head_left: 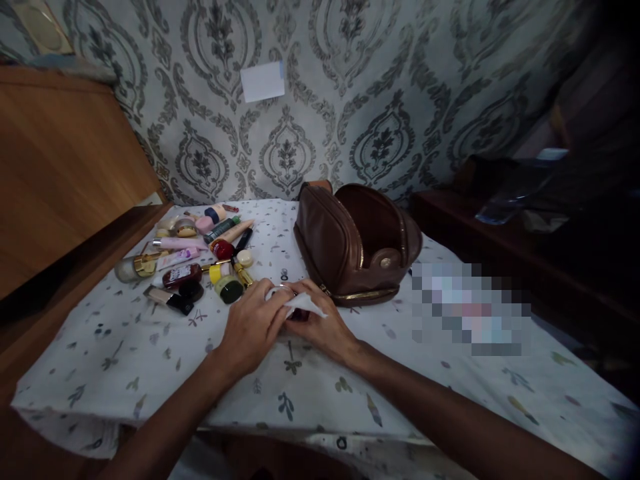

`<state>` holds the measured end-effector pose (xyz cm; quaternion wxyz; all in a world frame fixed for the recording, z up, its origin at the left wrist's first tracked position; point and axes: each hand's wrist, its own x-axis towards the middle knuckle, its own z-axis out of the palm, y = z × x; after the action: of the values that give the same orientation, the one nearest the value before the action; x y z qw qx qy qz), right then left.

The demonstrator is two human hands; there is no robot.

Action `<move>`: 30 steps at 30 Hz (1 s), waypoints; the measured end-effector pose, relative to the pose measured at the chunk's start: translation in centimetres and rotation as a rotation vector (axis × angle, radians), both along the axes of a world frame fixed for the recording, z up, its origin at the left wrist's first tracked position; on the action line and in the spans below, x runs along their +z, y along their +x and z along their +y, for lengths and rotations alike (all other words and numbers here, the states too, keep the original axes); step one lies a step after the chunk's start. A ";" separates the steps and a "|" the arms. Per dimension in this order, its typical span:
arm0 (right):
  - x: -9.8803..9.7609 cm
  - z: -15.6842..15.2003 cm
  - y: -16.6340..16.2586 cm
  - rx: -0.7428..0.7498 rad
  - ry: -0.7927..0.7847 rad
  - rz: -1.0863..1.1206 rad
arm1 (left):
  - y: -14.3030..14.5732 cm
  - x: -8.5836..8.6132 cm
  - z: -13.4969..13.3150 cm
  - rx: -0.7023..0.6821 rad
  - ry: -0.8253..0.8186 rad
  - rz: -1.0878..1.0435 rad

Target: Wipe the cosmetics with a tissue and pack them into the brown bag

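Note:
My left hand is closed on a thin white tissue, in front of the cosmetics. Pressed close to it, my right hand curls round a small dark red item, mostly hidden by the fingers and tissue, so its kind is unclear. Just beyond the hands stands a brown leather toiletry bag, its top unzipped and gaping. To the left lie several cosmetics: a foundation bottle with a black cap, a dark red bottle, a pink tube and a green-black jar.
A white patterned cloth covers the table. A wooden cabinet borders it at left, and papered wall rises behind. At right lies a blurred-out item; farther back, a clear plastic container rests on a dark surface.

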<state>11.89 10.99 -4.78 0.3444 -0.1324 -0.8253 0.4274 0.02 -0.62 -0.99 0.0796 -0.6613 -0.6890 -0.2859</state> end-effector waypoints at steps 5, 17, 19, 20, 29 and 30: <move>0.0 0.2 -0.2 -0.037 0.042 -0.064 | -2.2 0.6 1.7 0.112 -0.039 -0.142; 0.0 0.2 -0.2 -0.026 -0.018 -0.106 | -4.0 -1.7 0.7 0.085 -0.048 -0.525; -0.2 0.2 -0.3 -0.025 -0.009 -0.118 | -3.8 -2.0 0.5 0.099 -0.052 -0.546; -0.3 0.2 -0.3 -0.026 -0.005 -0.122 | -3.7 -2.1 0.4 0.109 -0.049 -0.551; -1.2 0.8 -0.3 0.010 -0.002 -0.104 | -2.3 -1.5 -1.5 -0.004 -0.011 -0.453; -1.3 0.9 -0.3 0.017 0.008 -0.110 | -2.1 -1.3 -1.7 -0.021 -0.036 -0.428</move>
<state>11.59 11.85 -6.03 0.2956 -0.1472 -0.8457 0.4191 -2.12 -2.35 -2.26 -0.0832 -0.5940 -0.6882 -0.4082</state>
